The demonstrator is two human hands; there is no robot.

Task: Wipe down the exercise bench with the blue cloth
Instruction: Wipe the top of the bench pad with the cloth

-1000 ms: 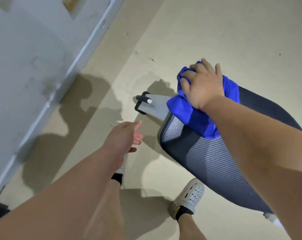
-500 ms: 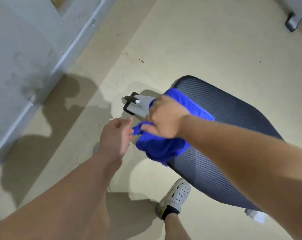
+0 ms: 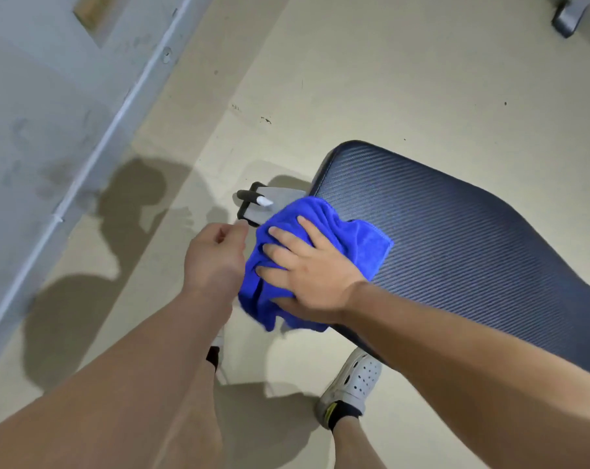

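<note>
The exercise bench has a dark blue ribbed pad that runs from the middle of the view to the right edge. A blue cloth lies bunched over the pad's near left corner and hangs off its edge. My right hand lies flat on the cloth with fingers spread, pressing it onto the pad. My left hand hovers just left of the cloth over the floor, fingers loosely curled, holding nothing.
A grey bench foot with a black knob sticks out at the pad's left end. My two feet in white clogs stand below the bench. A grey wall with a baseboard runs along the left. The floor is beige.
My right hand has gone from gripping the bunched cloth at the pad's edge to lying flat on it, spread over the corner. My left hand stays close beside it.
</note>
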